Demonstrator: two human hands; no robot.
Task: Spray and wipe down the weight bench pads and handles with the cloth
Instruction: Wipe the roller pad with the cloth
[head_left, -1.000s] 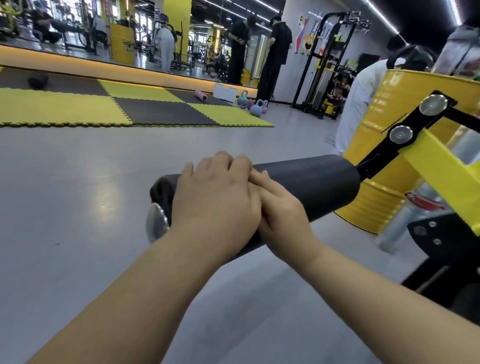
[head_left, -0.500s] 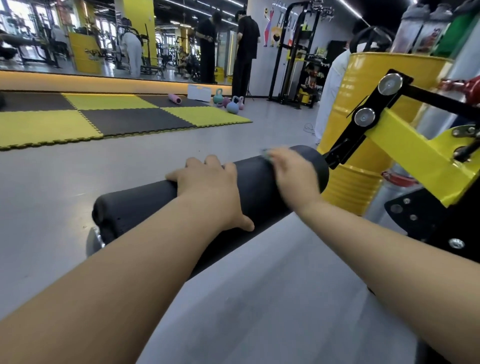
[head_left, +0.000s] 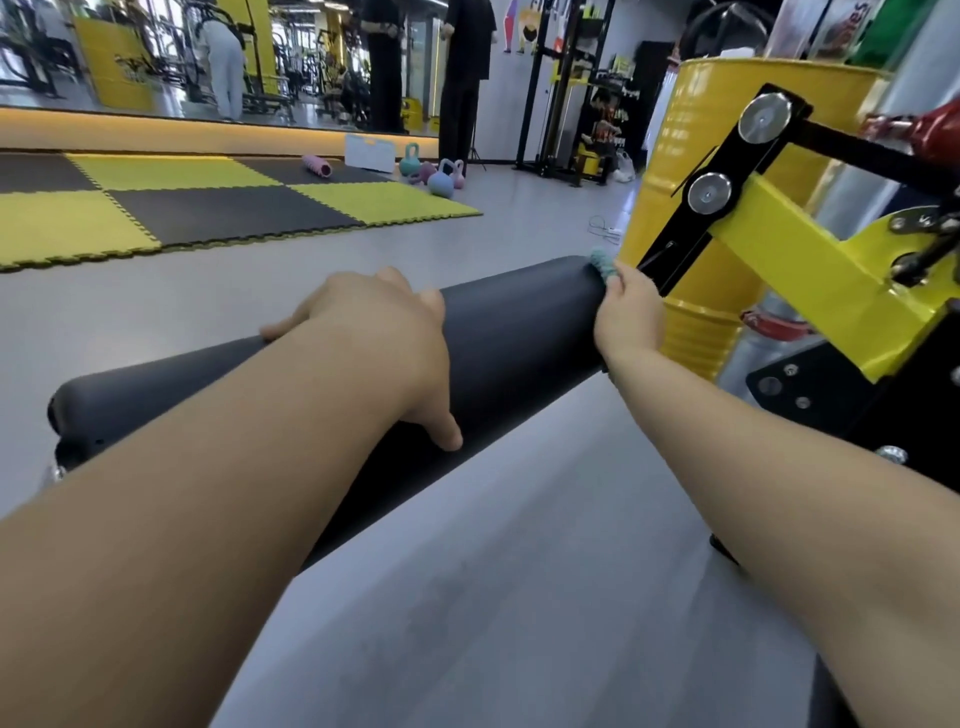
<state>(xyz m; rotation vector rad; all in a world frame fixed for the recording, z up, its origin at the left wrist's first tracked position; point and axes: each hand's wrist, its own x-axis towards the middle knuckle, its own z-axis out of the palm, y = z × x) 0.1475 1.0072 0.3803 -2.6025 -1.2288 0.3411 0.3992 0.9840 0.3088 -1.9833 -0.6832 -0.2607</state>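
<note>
AT THE GYM MACHINE, WIPING STAGE: My right grip (head_left: 628, 317) pinches the teal cloth (head_left: 602, 262) against the inner end of the black roller pad (head_left: 519, 322). This is at 1 o'clock in view, where the pad meets its black bracket (head_left: 727, 171). My left grip (head_left: 374, 338), near the centre, wraps the pad's middle, with fingers curled over the top and thumb down on the near face to steady it. The pad runs from its free end low at 8 o'clock up to the cloth at 1 o'clock. My fingers hide most of the cloth, so only a tuft shows. No spray bottle is in view.

I judge this to be the wipe of one pad, with the cloth sitting at its bracket end. As I read it, the next move is either to draw the cloth round the rim and underside here or to drag it toward 8 o'clock. The second would mean lifting the left grip out of the path. The pad may turn on its axle, so a firm hold matters.

In the way are the bracket and the yellow frame arm (head_left: 810, 270) at 2 to 3 o'clock, which crowd my right knuckles. A yellow drum (head_left: 691, 130) stands just behind them at 1 o'clock. Well apart at 11 o'clock, kettlebells (head_left: 441, 179) sit at the edge of yellow-and-black floor mats (head_left: 208, 208), with people standing beyond.
</note>
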